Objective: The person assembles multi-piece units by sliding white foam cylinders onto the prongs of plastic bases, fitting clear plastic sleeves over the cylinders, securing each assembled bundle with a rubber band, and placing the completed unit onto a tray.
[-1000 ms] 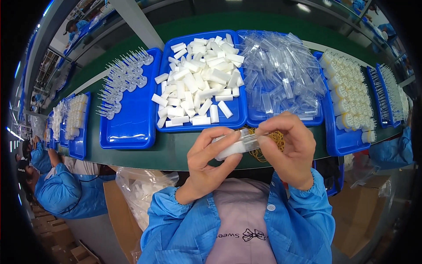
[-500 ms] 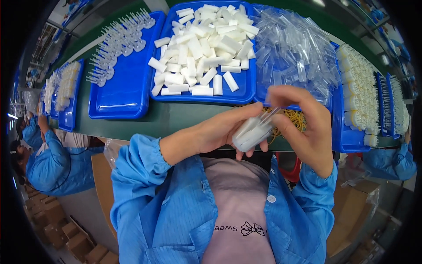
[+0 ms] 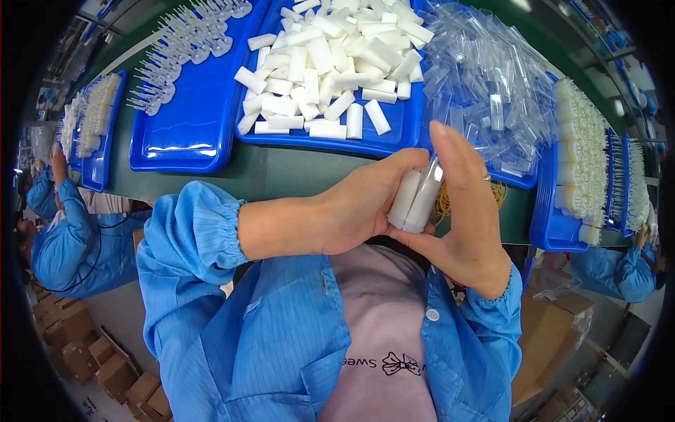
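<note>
In front of my chest I hold a small bundle of white cylinders with clear plastic sleeves (image 3: pixel 415 200). My left hand (image 3: pixel 351 211) is closed round its left side, with the thumb along the top. My right hand (image 3: pixel 467 225) spans the bundle from the right, thumb at the lower end and fingers reaching up beside a clear sleeve. Fingers hide part of the bundle, so how the sleeves and cylinders fit together is unclear. Beyond my hands, loose white cylinders (image 3: pixel 320 53) fill one blue tray, and loose clear sleeves (image 3: pixel 485 91) are heaped to its right.
A blue tray (image 3: pixel 183 141) at left holds clear parts with upright prongs (image 3: pixel 190 42). At right, another tray holds stacked white bundles with yellow bands (image 3: pixel 580 155). Yellow rubber bands (image 3: pixel 498 195) lie behind my right hand. Co-workers in blue (image 3: pixel 84 239) sit at both sides.
My right hand has come down against the bundle, its thumb now at the lower end. The bundle has turned more upright. The view has shifted, so the trays sit higher.
</note>
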Demonstrator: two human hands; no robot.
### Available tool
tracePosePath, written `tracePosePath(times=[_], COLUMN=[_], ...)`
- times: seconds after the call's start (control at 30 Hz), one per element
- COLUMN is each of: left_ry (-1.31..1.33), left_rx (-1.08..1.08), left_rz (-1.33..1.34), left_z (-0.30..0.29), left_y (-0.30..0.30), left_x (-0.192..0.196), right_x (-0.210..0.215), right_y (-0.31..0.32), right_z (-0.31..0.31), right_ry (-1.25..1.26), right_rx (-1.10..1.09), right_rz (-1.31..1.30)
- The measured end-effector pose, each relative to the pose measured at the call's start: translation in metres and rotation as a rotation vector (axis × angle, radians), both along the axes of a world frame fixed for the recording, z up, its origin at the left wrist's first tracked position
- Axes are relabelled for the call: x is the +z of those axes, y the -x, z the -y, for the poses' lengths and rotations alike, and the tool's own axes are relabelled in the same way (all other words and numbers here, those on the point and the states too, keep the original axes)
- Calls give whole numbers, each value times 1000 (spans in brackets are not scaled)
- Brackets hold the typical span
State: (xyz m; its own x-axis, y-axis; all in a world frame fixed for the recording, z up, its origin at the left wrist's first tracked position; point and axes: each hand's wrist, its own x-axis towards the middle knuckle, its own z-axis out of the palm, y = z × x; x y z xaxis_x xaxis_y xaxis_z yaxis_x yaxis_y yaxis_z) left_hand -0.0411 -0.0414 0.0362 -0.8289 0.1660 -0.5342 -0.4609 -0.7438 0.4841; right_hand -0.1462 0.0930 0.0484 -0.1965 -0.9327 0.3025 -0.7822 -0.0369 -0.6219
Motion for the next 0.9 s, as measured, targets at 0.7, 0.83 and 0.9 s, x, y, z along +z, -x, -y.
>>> tracePosePath(times=[0.7, 0.83, 0.9], left_ry=[-132, 9, 78], left_rx=[98, 181, 235], left_rz=[-191, -198, -220], left_z=[12, 22, 33], left_y=[5, 3, 0], left_x=[-9, -11, -5], right_x=[0, 8, 11], right_y=[1, 14, 22], right_z=[13, 17, 12], right_ry=[121, 168, 133], right_rx=[23, 94, -122], right_rz=[-1, 172, 109])
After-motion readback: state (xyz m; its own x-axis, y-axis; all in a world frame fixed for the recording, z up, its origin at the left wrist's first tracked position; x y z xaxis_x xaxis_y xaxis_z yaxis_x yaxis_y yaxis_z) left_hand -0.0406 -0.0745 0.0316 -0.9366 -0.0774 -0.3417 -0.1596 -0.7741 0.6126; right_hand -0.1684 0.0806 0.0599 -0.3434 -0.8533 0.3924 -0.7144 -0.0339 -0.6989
